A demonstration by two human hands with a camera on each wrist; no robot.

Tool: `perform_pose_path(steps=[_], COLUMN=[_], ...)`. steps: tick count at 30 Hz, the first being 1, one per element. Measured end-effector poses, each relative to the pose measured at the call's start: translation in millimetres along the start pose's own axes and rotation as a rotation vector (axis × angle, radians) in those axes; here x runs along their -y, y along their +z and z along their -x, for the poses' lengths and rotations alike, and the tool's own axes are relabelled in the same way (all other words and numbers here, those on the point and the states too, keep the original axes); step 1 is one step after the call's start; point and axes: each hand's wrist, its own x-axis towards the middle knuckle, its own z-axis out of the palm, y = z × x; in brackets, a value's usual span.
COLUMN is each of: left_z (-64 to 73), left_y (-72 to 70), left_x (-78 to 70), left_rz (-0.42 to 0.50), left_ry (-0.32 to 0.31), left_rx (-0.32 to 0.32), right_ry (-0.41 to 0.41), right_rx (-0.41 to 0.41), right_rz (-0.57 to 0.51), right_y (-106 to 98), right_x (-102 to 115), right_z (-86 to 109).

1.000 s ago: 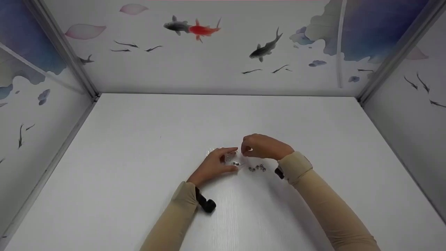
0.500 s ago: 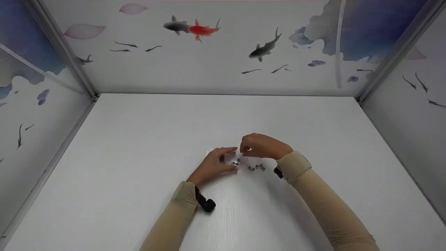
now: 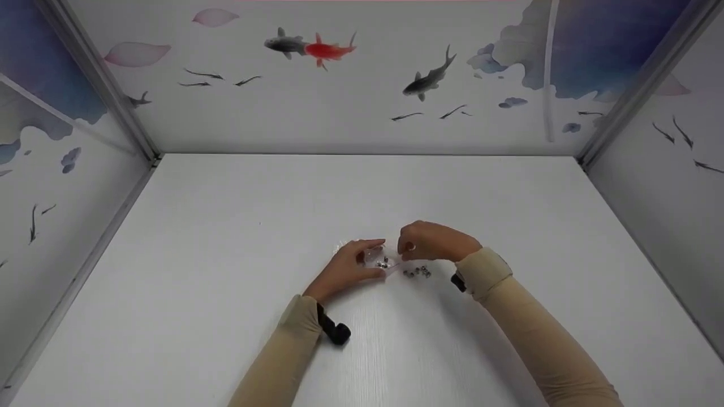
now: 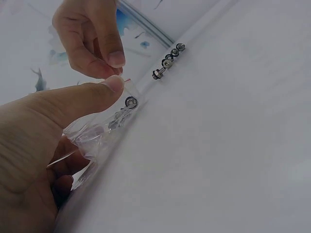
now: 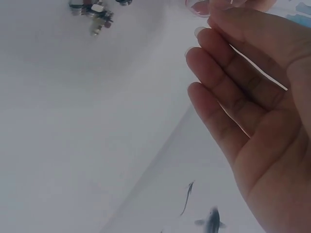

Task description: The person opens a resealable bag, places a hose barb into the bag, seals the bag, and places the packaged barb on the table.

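A clear zip bag with a red line at its mouth lies in my left hand, held between thumb and fingers. Inside it are a few small metal screws with dark rings, partly hidden by crumpled plastic. My right hand is at the mouth of the bag, thumb and index finger pinching its edge; the other fingers are loosely bent in the right wrist view. Several loose screws lie in a small group on the table, just right of the bag and below my right hand.
The white tabletop spreads around both hands. Printed panels with fish wall it in at the back and on both sides. A black camera mount sticks out from the left wrist.
My right hand has shifted slightly right and nearer. Another screw shows inside the bag since the oldest frame. My left hand and the loose screws look almost unmoved.
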Motion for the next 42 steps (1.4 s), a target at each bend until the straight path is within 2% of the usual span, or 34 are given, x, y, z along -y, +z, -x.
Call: perform_pose_path(steps=[10, 17, 27, 42], left_z=[-0.9, -0.6, -0.7, -0.1], left_y=[1.0, 1.2, 0.2, 0.1], left_x=[2.6, 3.0, 0.8, 1.4], left_rz=[0.01, -0.01, -0.004, 0.001], left_ry=[-0.002, 0.012, 0.013, 0.003], left_rx=[0.001, -0.003, -0.001, 0.004], right_ry=[0.07, 0.072, 0.12, 0.045], right_rx=[0.043, 0.073, 0.103, 0.043], right_rz=[-0.043, -0.043, -0.038, 0.007], right_y=[5.6, 9.8, 12.2, 15.4], right_x=[-9.1, -11.3, -9.9, -9.4], right_z=[10.8, 12.1, 9.8, 8.2])
